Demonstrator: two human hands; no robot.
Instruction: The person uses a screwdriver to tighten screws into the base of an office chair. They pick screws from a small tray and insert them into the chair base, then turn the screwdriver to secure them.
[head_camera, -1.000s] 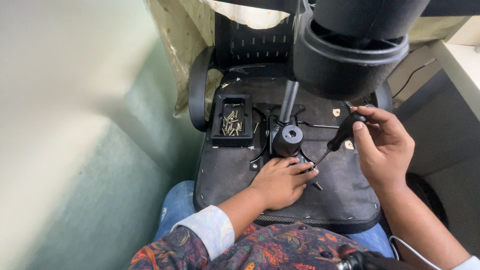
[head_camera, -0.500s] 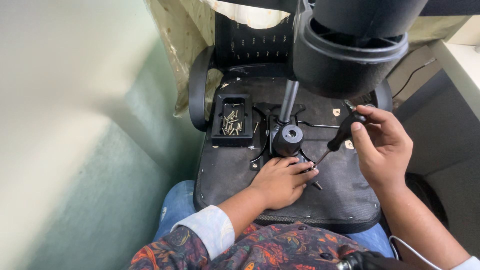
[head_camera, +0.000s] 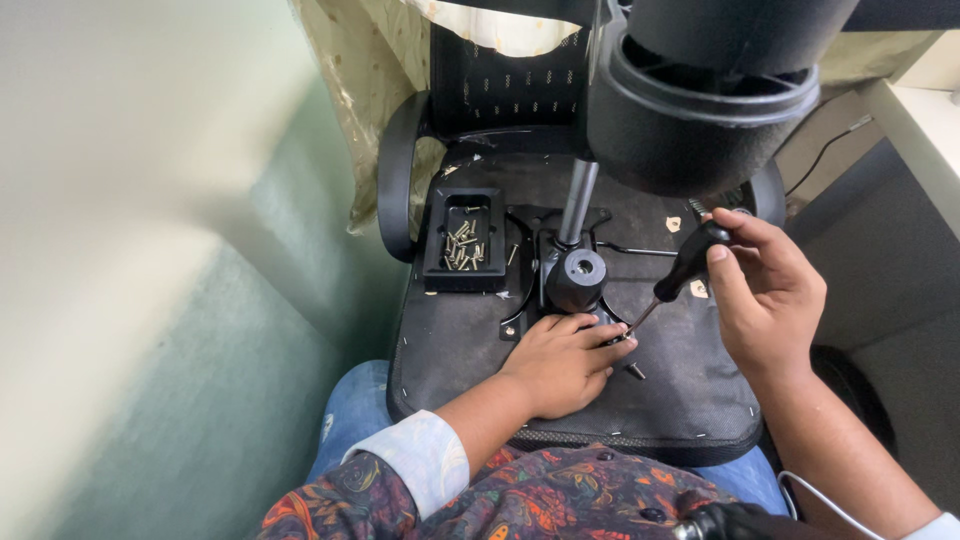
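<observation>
R hand (head_camera: 765, 300) w/ screwdriver (head_camera: 680, 275) unmoved, L hand (head_camera: 560, 365) same

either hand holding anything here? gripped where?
The right hand holds a screwdriver by its black handle, the tip angled down at the chair mechanism. The left hand grips nothing; it rests flat on the plate by the tip.

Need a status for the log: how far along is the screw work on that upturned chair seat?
Done: the black metal bracket already sits on the seat underside.
In hand: the right hand holds a screwdriver, tip at the bracket's near edge, where the left hand rests.
Left: screws still lie in the small black tray. How many holes remain unfilled cannot be made out.
</observation>
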